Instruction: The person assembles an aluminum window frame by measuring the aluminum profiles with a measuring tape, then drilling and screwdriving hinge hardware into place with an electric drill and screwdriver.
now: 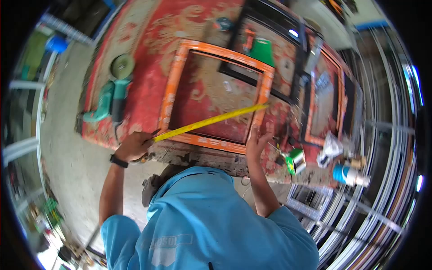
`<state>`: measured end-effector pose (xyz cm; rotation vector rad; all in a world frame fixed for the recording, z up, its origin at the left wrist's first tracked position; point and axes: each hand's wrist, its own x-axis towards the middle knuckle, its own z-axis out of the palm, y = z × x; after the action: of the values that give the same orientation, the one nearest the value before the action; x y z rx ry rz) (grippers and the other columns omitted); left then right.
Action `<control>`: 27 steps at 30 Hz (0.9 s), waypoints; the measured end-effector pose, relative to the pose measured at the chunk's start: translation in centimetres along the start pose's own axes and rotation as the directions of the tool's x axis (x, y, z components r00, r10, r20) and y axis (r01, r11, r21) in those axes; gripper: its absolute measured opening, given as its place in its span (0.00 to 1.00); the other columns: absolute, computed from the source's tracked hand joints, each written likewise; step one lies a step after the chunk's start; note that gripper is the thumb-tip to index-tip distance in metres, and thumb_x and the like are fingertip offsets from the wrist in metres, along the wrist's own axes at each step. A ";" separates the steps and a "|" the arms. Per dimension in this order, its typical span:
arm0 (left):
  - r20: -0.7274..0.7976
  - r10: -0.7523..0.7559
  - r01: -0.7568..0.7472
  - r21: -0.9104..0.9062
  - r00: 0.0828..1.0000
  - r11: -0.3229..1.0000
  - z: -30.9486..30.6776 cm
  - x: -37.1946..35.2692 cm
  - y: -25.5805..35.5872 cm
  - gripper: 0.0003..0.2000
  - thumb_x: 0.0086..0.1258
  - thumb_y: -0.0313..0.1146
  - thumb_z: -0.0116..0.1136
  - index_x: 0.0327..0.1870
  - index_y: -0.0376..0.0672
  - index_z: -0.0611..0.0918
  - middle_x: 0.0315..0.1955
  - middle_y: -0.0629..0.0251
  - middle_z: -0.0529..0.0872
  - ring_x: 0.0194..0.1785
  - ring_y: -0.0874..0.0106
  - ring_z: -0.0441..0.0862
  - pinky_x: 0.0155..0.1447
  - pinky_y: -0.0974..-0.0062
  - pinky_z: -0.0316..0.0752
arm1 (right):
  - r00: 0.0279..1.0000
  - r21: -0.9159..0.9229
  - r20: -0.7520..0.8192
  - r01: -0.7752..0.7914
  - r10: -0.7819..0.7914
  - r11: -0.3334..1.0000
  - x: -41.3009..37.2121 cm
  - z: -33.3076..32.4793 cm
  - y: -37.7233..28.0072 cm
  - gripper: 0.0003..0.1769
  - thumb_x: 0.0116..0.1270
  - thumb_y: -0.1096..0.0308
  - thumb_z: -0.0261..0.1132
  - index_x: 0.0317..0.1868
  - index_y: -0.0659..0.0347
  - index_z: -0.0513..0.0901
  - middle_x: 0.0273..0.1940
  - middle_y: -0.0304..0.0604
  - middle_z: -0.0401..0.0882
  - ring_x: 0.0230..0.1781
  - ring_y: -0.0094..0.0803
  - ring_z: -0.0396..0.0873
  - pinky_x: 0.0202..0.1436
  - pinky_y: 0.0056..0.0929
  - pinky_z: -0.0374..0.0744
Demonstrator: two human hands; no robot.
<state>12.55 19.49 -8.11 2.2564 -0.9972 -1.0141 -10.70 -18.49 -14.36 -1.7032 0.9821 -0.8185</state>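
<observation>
The left hand (134,146) grips the near end of the yellow tape (209,120), its fingers curled; a dark watch (119,161) sits on that wrist. The tape runs slantwise from there over the orange frame (216,142), its far end just beyond the right hand (258,142). That hand is loosely open, fingers apart, at the frame's near right corner; I cannot tell how firmly it touches. The frame lies between and beyond both hands, on a red carpet (148,85).

Beyond the left hand lies a green grinder (107,100) with a round disc (122,66). Just right of the right hand stands a green-and-white box (295,161); farther right are a clear bag (330,147) and a blue bottle (344,173). Beyond the right hand lie a black frame (294,74) and a green sheet (262,50). Well to its right, long metal bars (384,108) are racked.
</observation>
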 end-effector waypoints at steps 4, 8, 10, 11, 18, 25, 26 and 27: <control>0.080 0.174 -0.188 0.235 0.982 0.954 -2.0 4.0 -0.4 0.11 0.70 0.36 0.60 0.42 0.38 0.86 0.30 0.49 0.86 0.38 0.50 0.85 0.43 0.56 0.77 | 0.991 -0.122 0.072 -0.105 0.114 0.987 1.2 -7.8 5.7 0.28 0.76 0.67 0.65 0.71 0.64 0.67 0.61 0.47 0.76 0.57 0.30 0.76 0.59 0.30 0.77; 0.280 0.003 -0.033 0.105 0.960 0.994 -4.4 7.4 0.2 0.09 0.73 0.32 0.58 0.40 0.34 0.85 0.24 0.52 0.85 0.28 0.64 0.89 0.35 0.64 0.79 | 0.980 -0.114 0.092 -0.167 0.177 0.979 -2.0 -8.2 5.0 0.17 0.78 0.67 0.63 0.62 0.64 0.77 0.47 0.44 0.85 0.46 0.27 0.82 0.51 0.29 0.81; 0.309 -0.018 -0.035 0.164 0.951 0.986 -5.1 8.4 -0.2 0.09 0.73 0.32 0.58 0.41 0.35 0.85 0.23 0.52 0.85 0.28 0.64 0.88 0.35 0.65 0.79 | 0.977 -0.138 0.081 -0.183 0.195 0.973 -2.9 -8.0 4.2 0.15 0.77 0.65 0.64 0.58 0.64 0.78 0.46 0.44 0.85 0.44 0.28 0.83 0.47 0.29 0.83; 0.317 -0.033 -0.030 0.193 0.948 0.981 -5.5 8.9 -0.8 0.09 0.73 0.32 0.58 0.41 0.35 0.85 0.23 0.51 0.85 0.28 0.64 0.88 0.36 0.65 0.79 | 0.980 -0.180 0.053 -0.181 0.193 0.967 -3.6 -8.1 4.9 0.15 0.77 0.64 0.64 0.57 0.64 0.78 0.46 0.44 0.84 0.44 0.28 0.83 0.46 0.29 0.83; 0.372 -0.042 -0.129 0.425 0.927 0.896 -4.7 10.7 -5.0 0.14 0.75 0.40 0.54 0.54 0.45 0.84 0.37 0.49 0.88 0.43 0.48 0.86 0.48 0.50 0.78 | 0.994 -0.260 0.022 -0.094 0.103 0.961 -5.5 -7.0 7.2 0.10 0.74 0.70 0.67 0.49 0.62 0.77 0.45 0.42 0.79 0.44 0.29 0.80 0.49 0.31 0.81; 0.284 0.000 -0.099 0.334 0.959 0.937 -3.5 9.4 -5.4 0.12 0.73 0.37 0.55 0.52 0.46 0.84 0.37 0.51 0.87 0.45 0.49 0.85 0.50 0.51 0.78 | 0.964 -0.237 0.147 -0.183 0.221 0.954 -4.0 -6.8 6.5 0.14 0.78 0.71 0.60 0.60 0.66 0.79 0.39 0.34 0.78 0.36 0.19 0.74 0.41 0.22 0.73; 0.269 0.014 -0.103 0.318 0.963 0.942 -3.2 9.2 -5.7 0.12 0.73 0.37 0.55 0.52 0.46 0.84 0.37 0.51 0.87 0.45 0.49 0.85 0.50 0.51 0.78 | 0.960 -0.248 0.154 -0.190 0.233 0.950 -3.8 -7.0 6.7 0.14 0.78 0.71 0.60 0.60 0.66 0.79 0.39 0.34 0.78 0.36 0.19 0.73 0.41 0.22 0.73; 0.253 0.030 -0.108 0.302 0.967 0.947 -3.1 9.0 -5.8 0.12 0.73 0.37 0.56 0.52 0.46 0.84 0.37 0.51 0.87 0.45 0.49 0.85 0.51 0.51 0.78 | 0.957 -0.260 0.159 -0.197 0.243 0.945 -3.6 -7.2 6.9 0.14 0.78 0.71 0.61 0.60 0.66 0.79 0.39 0.33 0.78 0.36 0.18 0.73 0.41 0.22 0.72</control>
<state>21.58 16.57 -13.98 2.3621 -1.4237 -1.1975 -20.20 -19.65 -19.02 -1.7969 1.1514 -0.3933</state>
